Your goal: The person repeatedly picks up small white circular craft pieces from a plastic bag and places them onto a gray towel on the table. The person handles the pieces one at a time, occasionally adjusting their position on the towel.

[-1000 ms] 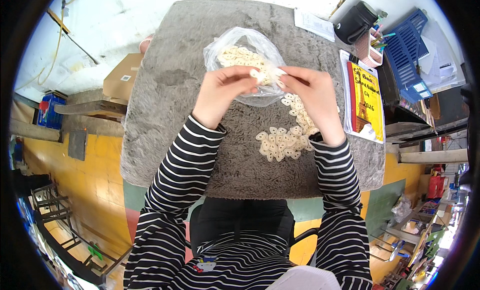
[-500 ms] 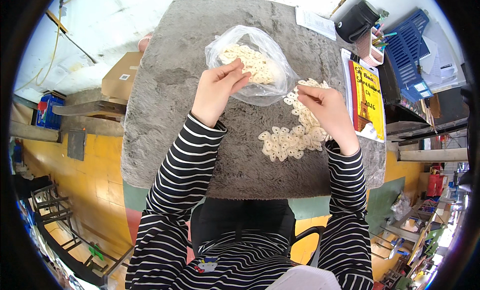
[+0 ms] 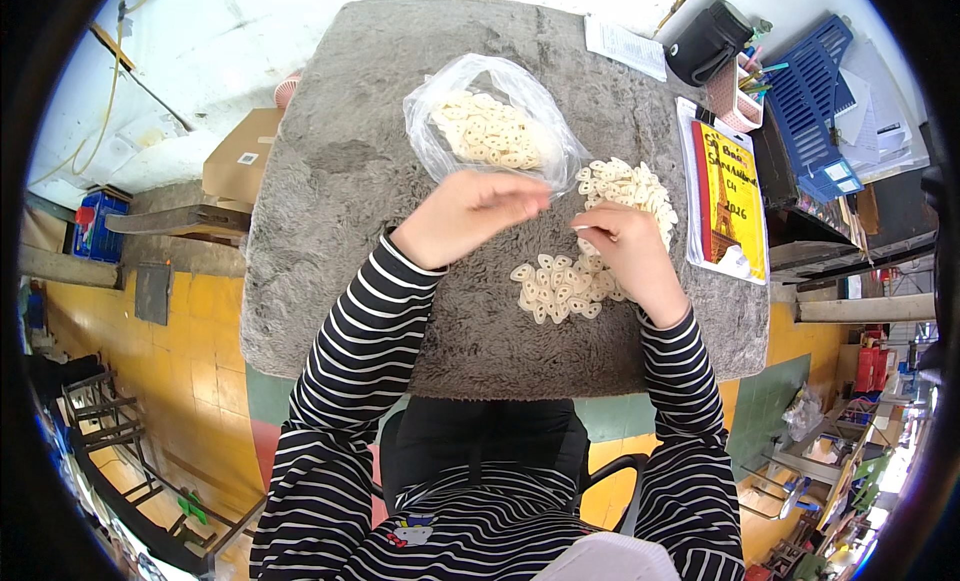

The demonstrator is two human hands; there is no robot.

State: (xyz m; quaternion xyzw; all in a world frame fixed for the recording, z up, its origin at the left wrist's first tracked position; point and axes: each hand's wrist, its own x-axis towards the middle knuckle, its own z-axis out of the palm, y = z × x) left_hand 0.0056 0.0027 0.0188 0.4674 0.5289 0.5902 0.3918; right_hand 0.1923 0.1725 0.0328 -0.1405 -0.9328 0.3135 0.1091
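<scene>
My right hand [image 3: 632,261] pinches a small off-white flat piece [image 3: 581,227] between thumb and fingertips, above a loose pile of similar pieces [image 3: 640,191]. These pieces are rounded-triangular with holes in them. A second cluster of them [image 3: 558,289] lies nearer to me. My left hand [image 3: 470,219] hovers just below the clear plastic bag [image 3: 428,149], its fingers stretched toward my right hand and their tips slightly blurred; nothing shows in them. Inside the bag's wide mouth rests a heap of the same pieces [image 3: 490,131].
Grey plush cloth [image 3: 340,201] covers the table. On its right lie a yellow-and-red booklet [image 3: 738,201] and a paper sheet [image 3: 625,49]. Beyond stand a black cylindrical object [image 3: 710,41], a pink pen basket [image 3: 733,93] and a blue plastic rack [image 3: 815,101]. A cardboard box [image 3: 240,161] is left of the table.
My left hand has come away from above the bag, down and to the right, toward my right hand. My right hand has shifted slightly left and down, a piece now showing at its fingertips.
</scene>
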